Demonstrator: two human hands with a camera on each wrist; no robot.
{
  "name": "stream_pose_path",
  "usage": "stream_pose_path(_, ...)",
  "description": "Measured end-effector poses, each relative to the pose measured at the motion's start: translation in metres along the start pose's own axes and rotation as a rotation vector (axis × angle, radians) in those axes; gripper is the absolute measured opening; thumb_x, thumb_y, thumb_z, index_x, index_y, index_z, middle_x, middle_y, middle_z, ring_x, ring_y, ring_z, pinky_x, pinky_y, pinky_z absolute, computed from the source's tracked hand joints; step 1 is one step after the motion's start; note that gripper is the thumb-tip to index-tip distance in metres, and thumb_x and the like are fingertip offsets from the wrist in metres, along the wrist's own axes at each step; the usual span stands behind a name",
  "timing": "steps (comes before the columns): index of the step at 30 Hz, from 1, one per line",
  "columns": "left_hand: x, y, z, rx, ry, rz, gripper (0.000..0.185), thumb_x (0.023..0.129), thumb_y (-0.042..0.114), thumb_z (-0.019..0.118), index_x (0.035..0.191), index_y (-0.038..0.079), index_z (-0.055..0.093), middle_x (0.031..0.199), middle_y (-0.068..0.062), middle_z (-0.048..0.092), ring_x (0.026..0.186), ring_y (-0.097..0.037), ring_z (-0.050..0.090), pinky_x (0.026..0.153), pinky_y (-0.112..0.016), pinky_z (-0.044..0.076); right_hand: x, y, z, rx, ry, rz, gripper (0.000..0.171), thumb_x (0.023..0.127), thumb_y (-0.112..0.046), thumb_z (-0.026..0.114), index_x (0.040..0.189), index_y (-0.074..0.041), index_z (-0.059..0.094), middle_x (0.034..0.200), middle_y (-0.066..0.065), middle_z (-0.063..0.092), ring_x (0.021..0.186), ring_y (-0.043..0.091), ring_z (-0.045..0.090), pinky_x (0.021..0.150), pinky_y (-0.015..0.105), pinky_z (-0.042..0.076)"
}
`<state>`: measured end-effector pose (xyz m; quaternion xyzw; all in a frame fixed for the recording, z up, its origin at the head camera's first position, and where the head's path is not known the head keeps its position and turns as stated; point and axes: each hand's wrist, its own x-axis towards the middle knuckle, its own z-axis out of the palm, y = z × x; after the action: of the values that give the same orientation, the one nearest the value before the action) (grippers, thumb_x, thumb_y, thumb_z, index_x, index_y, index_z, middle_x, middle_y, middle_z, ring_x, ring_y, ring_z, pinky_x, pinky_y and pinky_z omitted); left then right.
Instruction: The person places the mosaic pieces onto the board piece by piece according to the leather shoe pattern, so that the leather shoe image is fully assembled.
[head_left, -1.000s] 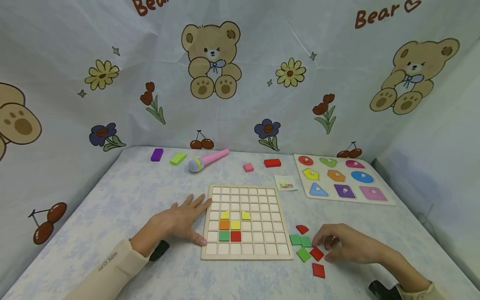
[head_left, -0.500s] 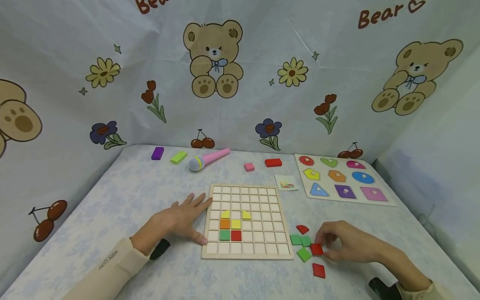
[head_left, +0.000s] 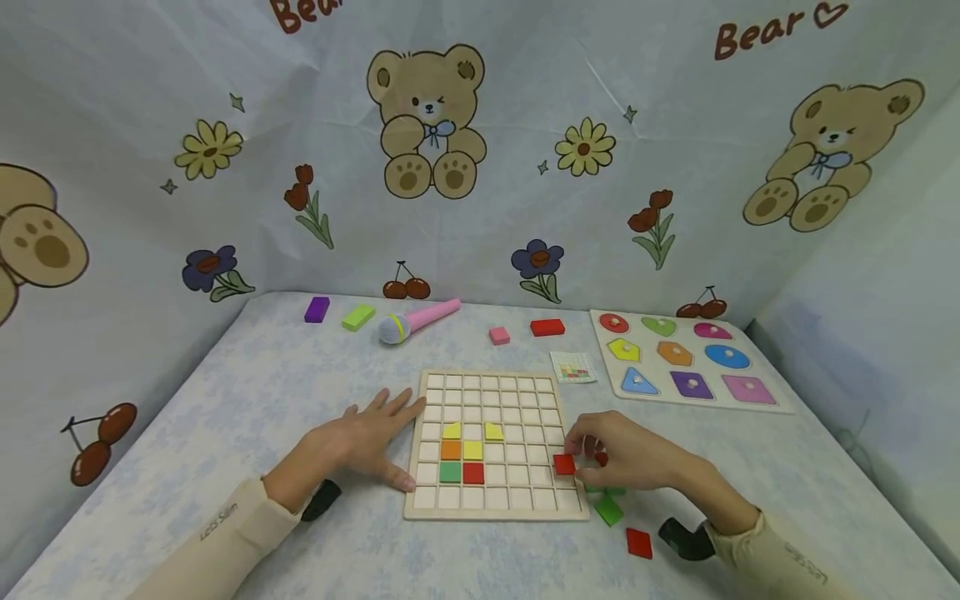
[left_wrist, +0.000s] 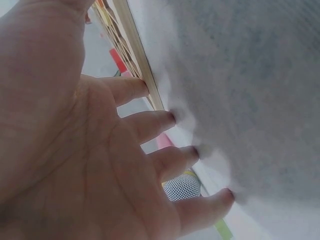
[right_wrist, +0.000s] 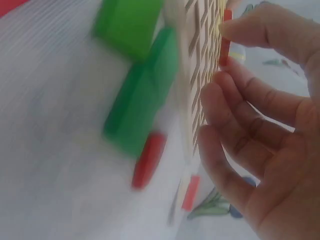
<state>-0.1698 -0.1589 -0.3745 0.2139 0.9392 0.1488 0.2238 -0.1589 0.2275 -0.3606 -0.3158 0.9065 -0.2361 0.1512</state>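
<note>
A pale wooden grid board (head_left: 495, 515) lies on the table, with several yellow, orange, green and red pieces set in its left cells. My left hand (head_left: 363, 442) rests along its left edge, fingers spread; in the left wrist view, fingertips touch the board's side and the tabletop. Between thumb and fingertip, my right hand (head_left: 637, 454) pinches a red square tile (head_left: 564, 464) over the board's right columns. Beside that edge lie a light green tile (head_left: 609, 510) and another red tile (head_left: 639, 543). Darker green tiles (right_wrist: 135, 110) and a small red piece (right_wrist: 149, 160) are partly hidden under the hand.
Behind the board lie a pattern card (head_left: 573, 367), a red block (head_left: 547, 327), a pink block (head_left: 498, 336), a toy microphone (head_left: 418, 320), a green block (head_left: 358, 317) and a purple block (head_left: 317, 309). A shape puzzle (head_left: 708, 397) lies at the back right.
My right hand has taken hold of a red square tile among the loose pieces and carried it left, over the board's right side. The left hand stays in place.
</note>
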Motion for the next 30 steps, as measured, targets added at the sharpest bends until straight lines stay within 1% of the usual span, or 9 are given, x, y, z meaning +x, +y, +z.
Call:
stream_pose_path(5,0.001,0.001,0.001,-0.001,-0.002,-0.005,0.121,0.071,0.062,0.082,0.162,0.017,0.016,0.169,-0.012,0.007,0.155,-0.043,0.002,0.113,-0.075,0.012,0.021,-0.014,0.011,-0.036,0.011,-0.070,0.016,0.085,-0.016,0.075,0.098,-0.016,0.068,0.089,-0.006,0.064,0.080,0.010,0.060,0.070,0.023,0.051)
stream_pose_path(7,0.001,0.002,0.001,0.002,-0.002,-0.010,0.121,0.070,0.062,0.082,0.162,0.017,0.016,0.169,-0.012,0.007,0.155,-0.043,0.002,0.113,-0.075,0.013,0.028,-0.020,0.015,-0.046,0.013,-0.084,0.016,0.084,-0.016,0.075,0.098,-0.016,0.068,0.089,-0.007,0.064,0.079,0.009,0.060,0.070,0.021,0.050)
stream_pose_path(10,0.001,0.002,0.001,0.003,-0.001,-0.013,0.122,0.070,0.061,0.082,0.162,0.017,0.016,0.169,-0.012,0.007,0.155,-0.043,0.002,0.114,-0.075,0.013,0.038,-0.029,0.020,-0.058,0.008,-0.093,0.015,0.084,-0.017,0.077,0.097,-0.016,0.069,0.089,-0.007,0.064,0.078,0.008,0.059,0.069,0.021,0.049)
stream_pose_path(15,0.000,0.003,0.000,0.002,-0.002,-0.012,0.122,0.070,0.061,0.082,0.162,0.017,0.016,0.169,-0.012,0.007,0.155,-0.043,0.002,0.114,-0.075,0.013,0.051,-0.041,0.029,-0.073,-0.017,-0.073,0.017,0.084,-0.020,0.078,0.098,-0.016,0.070,0.088,-0.009,0.064,0.077,0.007,0.058,0.068,0.020,0.049)
stream_pose_path(19,0.001,0.003,0.000,0.001,-0.002,-0.011,0.121,0.070,0.061,0.082,0.162,0.017,0.017,0.169,-0.012,0.007,0.155,-0.043,0.002,0.114,-0.075,0.013,0.056,-0.046,0.033,-0.091,-0.039,-0.058,0.018,0.084,-0.021,0.078,0.100,-0.016,0.071,0.088,-0.010,0.063,0.078,0.008,0.057,0.069,0.019,0.049)
stream_pose_path(24,0.001,0.003,0.001,0.006,-0.003,-0.013,0.122,0.070,0.062,0.082,0.162,0.017,0.016,0.169,-0.012,0.007,0.155,-0.043,0.002,0.114,-0.075,0.013,0.058,-0.049,0.036,-0.114,-0.039,-0.064,0.018,0.084,-0.020,0.079,0.101,-0.016,0.072,0.090,-0.011,0.063,0.079,0.006,0.057,0.070,0.019,0.049)
stream_pose_path(30,0.002,0.002,0.001,0.007,-0.003,-0.011,0.122,0.070,0.063,0.082,0.162,0.017,0.016,0.169,-0.012,0.007,0.155,-0.043,0.002,0.113,-0.075,0.013,0.055,-0.050,0.035,-0.099,-0.038,-0.054,0.018,0.086,-0.023,0.079,0.102,-0.016,0.074,0.093,-0.011,0.065,0.080,0.006,0.058,0.072,0.020,0.050)
